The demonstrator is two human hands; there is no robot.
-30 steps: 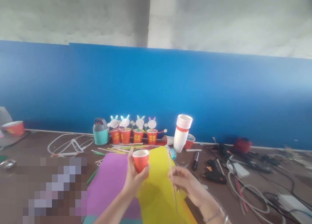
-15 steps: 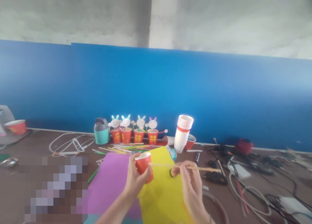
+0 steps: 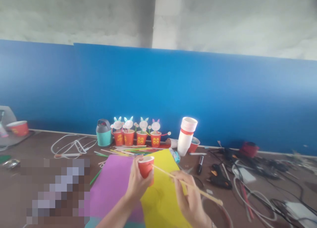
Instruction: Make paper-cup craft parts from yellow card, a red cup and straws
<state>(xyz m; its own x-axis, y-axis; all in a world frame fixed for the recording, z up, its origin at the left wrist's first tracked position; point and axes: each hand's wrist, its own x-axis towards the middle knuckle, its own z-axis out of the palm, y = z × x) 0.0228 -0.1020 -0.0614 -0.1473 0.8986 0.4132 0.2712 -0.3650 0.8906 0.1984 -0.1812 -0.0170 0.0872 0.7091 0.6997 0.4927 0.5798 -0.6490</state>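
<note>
My left hand (image 3: 138, 180) is wrapped round a red paper cup (image 3: 145, 169), rim up and slightly tilted, above the coloured sheets. Between the fingers of my right hand (image 3: 189, 195) is a thin pale wooden stick (image 3: 208, 195). One end of the stick meets the cup's right side just below the rim; whether it has pierced the wall I cannot tell. Its thicker end points down to the right. Beneath both hands lie a purple sheet (image 3: 111, 185) and a yellow sheet (image 3: 160, 201).
Behind stand several red cups with paper rabbit heads (image 3: 141, 138), a teal pot (image 3: 104, 137) and a stack of white cups (image 3: 186, 138). Coloured sticks (image 3: 131, 151) lie before them. On the right are a marker (image 3: 200, 164), a black glue gun (image 3: 220, 177) and tangled cables (image 3: 267, 188).
The stick has swung from nearly level to sloping, its thick end now lower. My right hand has moved down and slightly left. My left hand still holds the cup.
</note>
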